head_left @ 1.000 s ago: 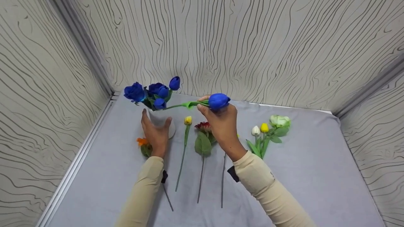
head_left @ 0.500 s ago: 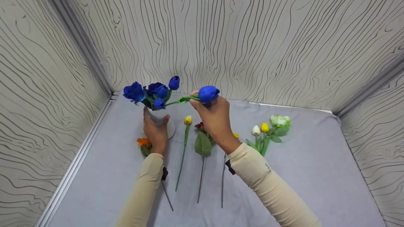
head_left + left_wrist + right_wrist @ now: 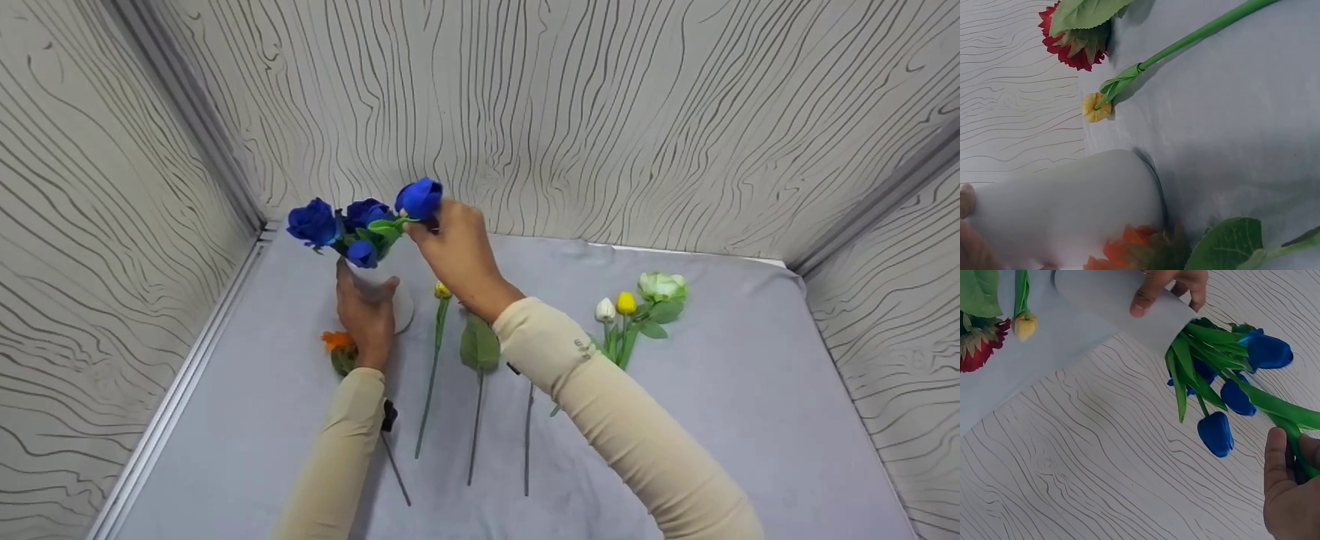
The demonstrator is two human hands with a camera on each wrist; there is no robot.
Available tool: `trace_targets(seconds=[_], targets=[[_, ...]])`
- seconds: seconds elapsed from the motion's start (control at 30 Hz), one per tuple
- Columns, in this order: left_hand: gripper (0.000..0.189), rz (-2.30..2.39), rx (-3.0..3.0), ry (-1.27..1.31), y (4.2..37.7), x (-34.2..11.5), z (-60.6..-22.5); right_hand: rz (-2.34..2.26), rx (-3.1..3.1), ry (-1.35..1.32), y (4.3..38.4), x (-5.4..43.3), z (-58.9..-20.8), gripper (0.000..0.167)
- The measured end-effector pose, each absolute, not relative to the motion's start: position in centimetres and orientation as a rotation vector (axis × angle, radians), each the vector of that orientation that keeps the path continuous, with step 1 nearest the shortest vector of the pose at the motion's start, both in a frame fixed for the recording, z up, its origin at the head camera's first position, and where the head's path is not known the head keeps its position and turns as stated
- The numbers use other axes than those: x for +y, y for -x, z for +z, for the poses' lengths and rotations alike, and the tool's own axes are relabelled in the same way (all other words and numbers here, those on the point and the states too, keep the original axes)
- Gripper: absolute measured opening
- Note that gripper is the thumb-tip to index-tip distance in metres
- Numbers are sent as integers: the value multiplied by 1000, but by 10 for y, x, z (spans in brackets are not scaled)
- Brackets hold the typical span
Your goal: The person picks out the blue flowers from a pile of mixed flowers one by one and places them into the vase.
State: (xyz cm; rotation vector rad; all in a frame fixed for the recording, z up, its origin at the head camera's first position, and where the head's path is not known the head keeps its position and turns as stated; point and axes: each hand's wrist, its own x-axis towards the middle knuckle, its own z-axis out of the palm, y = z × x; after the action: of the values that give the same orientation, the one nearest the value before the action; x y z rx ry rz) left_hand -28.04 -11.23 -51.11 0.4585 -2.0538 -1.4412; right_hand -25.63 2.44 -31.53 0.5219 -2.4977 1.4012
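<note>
My left hand (image 3: 367, 322) grips a white vase (image 3: 1084, 197), thumb on one side and fingers on the other. Blue roses (image 3: 311, 223) and blue tulips (image 3: 1216, 433) stand in the vase, their green leaves spilling over its rim in the right wrist view. My right hand (image 3: 459, 251) pinches the green stem (image 3: 1292, 433) of another blue tulip (image 3: 420, 199) just below its bloom. That bloom is up beside the bunch, at its right in the head view. The lower end of its stem is hidden among the leaves.
On the grey cloth (image 3: 712, 435) lie an orange flower (image 3: 339, 341) by the left hand, a yellow tulip (image 3: 438, 322) and a red flower (image 3: 1075, 48). Farther right are a white tulip (image 3: 605, 310), another yellow tulip (image 3: 625, 302) and a pale green flower (image 3: 662, 286). Patterned walls (image 3: 525, 112) enclose the table.
My right hand has moved left and slightly up with the blue tulip, bringing it to the bunch. The left hand has closed in around the vase, which has stayed in place.
</note>
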Motion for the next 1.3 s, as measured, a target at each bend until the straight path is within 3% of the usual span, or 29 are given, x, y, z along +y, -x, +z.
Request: trace_targets(seconds=[0.67,1.17,1.3], targets=[[83,-1474,-1948,-346,282,-116,-515,1220,-2582,-468,294,-17,-376,32],[74,-1417,-2057,-380,283,-118,-516,1224,-2614,-382,297,-34,-411,34],[73,-1392,-2131,-409,284,-117,-515,1250,-2628,-327,297,-36,-414,27]])
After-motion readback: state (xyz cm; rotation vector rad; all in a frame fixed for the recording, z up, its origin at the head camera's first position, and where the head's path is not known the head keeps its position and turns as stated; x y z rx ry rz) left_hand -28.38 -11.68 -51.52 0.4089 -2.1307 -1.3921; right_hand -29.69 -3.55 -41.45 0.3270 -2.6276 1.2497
